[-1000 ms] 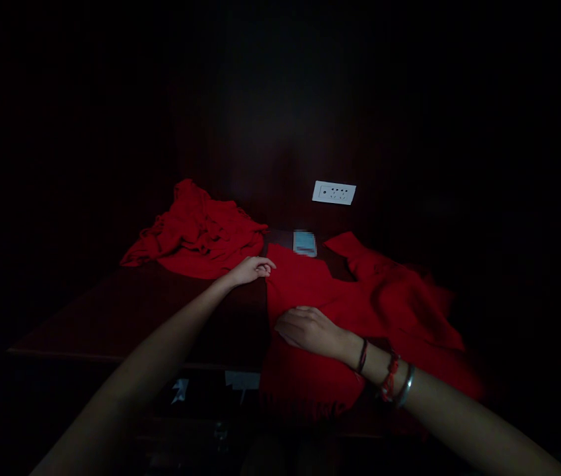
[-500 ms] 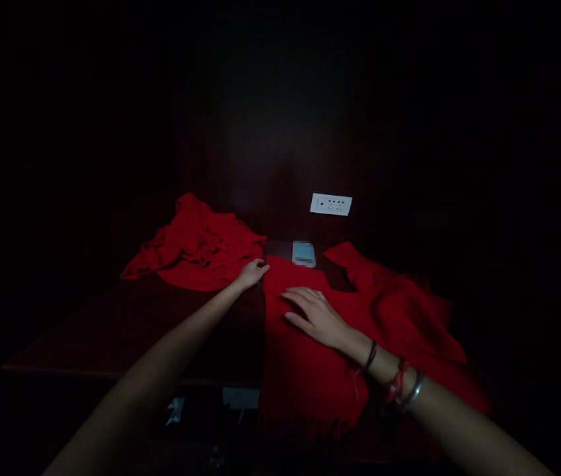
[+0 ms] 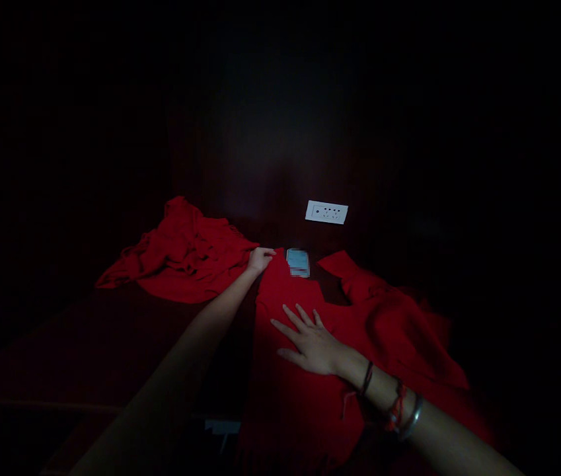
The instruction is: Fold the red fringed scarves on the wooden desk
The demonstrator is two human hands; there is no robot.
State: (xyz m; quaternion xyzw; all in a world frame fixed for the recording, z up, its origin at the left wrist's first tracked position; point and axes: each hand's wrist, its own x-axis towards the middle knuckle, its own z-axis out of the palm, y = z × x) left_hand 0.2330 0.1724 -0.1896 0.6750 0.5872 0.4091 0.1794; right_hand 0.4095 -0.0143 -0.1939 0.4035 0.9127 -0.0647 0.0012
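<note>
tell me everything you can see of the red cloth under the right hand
The red cloth is plain and looks like soft woven fabric, with a dim fringe at its near end. It lies mostly flat on the dark table, the near end reaching past the front edge. The right hand is spread over it, palm down; the left hand is at its far left edge. Rightward, the red fabric rises in loose folds.

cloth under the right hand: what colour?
Red. The cloth shows best in the head view, the only one.

2 hands (image 3: 314,346), 1 outlet (image 3: 326,212).
</note>
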